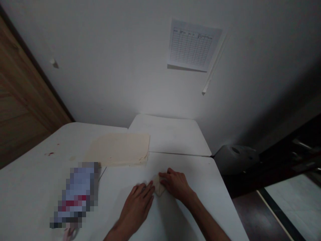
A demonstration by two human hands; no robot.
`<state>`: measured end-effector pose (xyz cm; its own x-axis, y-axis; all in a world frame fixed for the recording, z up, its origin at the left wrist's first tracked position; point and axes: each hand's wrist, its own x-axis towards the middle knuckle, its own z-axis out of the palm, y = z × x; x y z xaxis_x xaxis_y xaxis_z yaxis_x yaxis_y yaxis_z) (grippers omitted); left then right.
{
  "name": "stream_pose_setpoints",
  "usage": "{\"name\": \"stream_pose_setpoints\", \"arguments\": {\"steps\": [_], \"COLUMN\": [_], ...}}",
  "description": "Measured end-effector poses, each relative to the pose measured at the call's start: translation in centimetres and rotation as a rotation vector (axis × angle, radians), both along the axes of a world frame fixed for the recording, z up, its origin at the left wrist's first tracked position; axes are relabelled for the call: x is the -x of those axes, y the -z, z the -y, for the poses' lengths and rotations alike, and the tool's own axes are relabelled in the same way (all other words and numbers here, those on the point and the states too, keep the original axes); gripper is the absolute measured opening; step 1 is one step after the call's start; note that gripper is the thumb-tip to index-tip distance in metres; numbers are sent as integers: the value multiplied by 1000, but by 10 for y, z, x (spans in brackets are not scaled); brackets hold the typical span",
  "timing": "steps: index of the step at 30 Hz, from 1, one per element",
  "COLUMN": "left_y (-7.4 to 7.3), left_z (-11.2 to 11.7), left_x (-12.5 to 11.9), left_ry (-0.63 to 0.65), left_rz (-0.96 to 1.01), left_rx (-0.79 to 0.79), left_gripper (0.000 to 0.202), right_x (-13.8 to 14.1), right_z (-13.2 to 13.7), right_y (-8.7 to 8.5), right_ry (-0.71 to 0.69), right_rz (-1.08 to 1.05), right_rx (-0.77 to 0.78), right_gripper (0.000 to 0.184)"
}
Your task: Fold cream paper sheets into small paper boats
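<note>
A small beige folded sheet [158,188], roughly diamond-shaped with a pointed near end, lies on the white table between my hands. My right hand [175,183] has its fingers bent, their tips closed on the right and far edges of it. My left hand [137,202] lies on the left with fingers stretched out, the fingertips touching the left edge. What the left thumb does is hidden. Farther left is a flat stack of thin beige sheets [122,147], their right edges slightly ragged.
The white table [120,201] has a raised or separate panel [168,132] at the back. A blurred-out packet [79,189] lies at left, a pinkish object [69,231] below it. Red specks mark the left side. A printed chart [192,45] hangs on the wall; a grey container [234,159] stands right.
</note>
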<state>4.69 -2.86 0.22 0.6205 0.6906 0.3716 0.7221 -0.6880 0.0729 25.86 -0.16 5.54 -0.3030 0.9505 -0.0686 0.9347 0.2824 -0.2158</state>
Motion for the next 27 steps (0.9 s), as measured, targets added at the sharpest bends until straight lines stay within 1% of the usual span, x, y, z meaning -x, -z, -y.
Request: {"name": "stream_pose_setpoints", "arguments": {"steps": [3,6,10,13,15,18,21,24,27], "left_y": [2,6,7,5,5,8,11,8,3], "left_z": [4,4,-3,-9,-12,-14,-14,-14,-14], "left_x": [6,5,-10,-22,-26,-27,-25,-24,-24], "left_ry": [-7,-6,-57,-114,-122,-55,19,46,69], "left_rz": [12,32,70,92,118,183,245,282,293], "left_rx": [-26,-48,-80,-46,-31,-36,-18,53,126], "left_gripper": [35,33,28,22,20,20,22,20,17], "right_x": [0,0,0,0,0,1,0,0,-1], "right_z": [0,1,2,4,6,7,7,7,8], "right_y": [1,1,6,11,15,18,18,17,16], "right_ry": [2,8,44,92,116,128,86,26,17], "right_rz": [-5,-19,-49,-79,-97,-105,-108,-102,-73], "right_rx": [7,11,-8,-34,-47,-58,-76,-93,-103], "right_gripper": [33,33,34,34,32,32,32,30,29]}}
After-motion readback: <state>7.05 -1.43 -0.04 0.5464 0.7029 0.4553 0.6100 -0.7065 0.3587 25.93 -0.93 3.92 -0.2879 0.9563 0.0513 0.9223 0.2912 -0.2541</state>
